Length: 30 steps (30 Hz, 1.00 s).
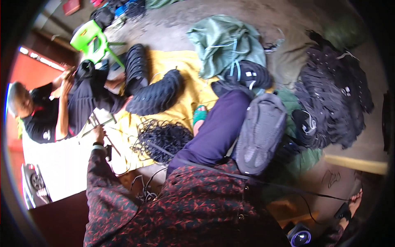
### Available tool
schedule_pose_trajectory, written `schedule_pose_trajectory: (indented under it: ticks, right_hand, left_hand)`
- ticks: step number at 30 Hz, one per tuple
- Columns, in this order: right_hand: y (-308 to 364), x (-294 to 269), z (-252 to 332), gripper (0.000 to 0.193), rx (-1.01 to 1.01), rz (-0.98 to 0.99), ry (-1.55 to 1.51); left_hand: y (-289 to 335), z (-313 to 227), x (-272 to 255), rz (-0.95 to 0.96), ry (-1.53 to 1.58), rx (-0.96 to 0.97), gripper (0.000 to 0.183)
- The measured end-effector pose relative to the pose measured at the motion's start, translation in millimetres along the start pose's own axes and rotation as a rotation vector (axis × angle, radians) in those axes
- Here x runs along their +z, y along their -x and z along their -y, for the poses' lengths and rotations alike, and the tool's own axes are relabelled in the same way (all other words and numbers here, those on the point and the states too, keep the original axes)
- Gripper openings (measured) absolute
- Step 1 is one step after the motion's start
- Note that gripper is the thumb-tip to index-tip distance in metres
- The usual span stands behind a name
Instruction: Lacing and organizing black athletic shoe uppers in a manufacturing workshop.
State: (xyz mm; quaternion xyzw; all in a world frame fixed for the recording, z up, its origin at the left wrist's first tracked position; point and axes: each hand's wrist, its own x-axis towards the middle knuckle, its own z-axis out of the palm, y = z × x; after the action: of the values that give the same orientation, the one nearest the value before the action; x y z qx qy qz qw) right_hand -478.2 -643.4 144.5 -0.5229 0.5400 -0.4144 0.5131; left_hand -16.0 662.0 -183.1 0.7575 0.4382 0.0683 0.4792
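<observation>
My left hand (98,133) reaches out to the left, its fingers closed; what they hold is too blurred to make out. Far out to the right, my right hand (355,201) grips a dark flat lace (288,188), which stretches across my lap toward the left. On my right thigh rests a dark grey shoe (261,133), ridged sole turned up. Between my left arm and knee lies a tangled heap of black laces (164,140). Whether the stretched lace reaches my left hand, I cannot tell.
Nested dark shoe uppers (158,92) lie on a yellow sheet (188,61). At right spreads a big pile of dark uppers (333,90). A green sack (226,41) lies ahead. A co-worker (43,109) sits at left near a green chair (91,43), both hands raised.
</observation>
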Motion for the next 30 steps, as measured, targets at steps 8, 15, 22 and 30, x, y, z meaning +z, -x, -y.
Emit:
schedule_pose_trajectory:
  ticks: [8, 15, 22, 30]
  right_hand:
    - [62.6, 146.1, -59.0, 0.028, 0.124, 0.277, -0.018]
    - [222.2, 279.9, -76.4, 0.035, 0.074, 0.742, 0.249]
    - [366.7, 355.4, -74.6, 0.020, -0.047, 1.063, 0.321]
    - [423.6, 373.9, -82.5, 0.013, -0.094, 1.160, 0.415]
  left_hand:
    - [94.3, 2.4, 28.3, 0.361, -0.519, 0.045, 0.028]
    - [117.0, 6.2, 47.0, 0.807, -0.842, 0.096, 0.029]
    - [89.9, 14.9, 86.0, 1.248, -1.165, 1.088, 0.020]
    - [214.7, -123.7, 174.8, 0.926, -0.809, 0.919, 0.027]
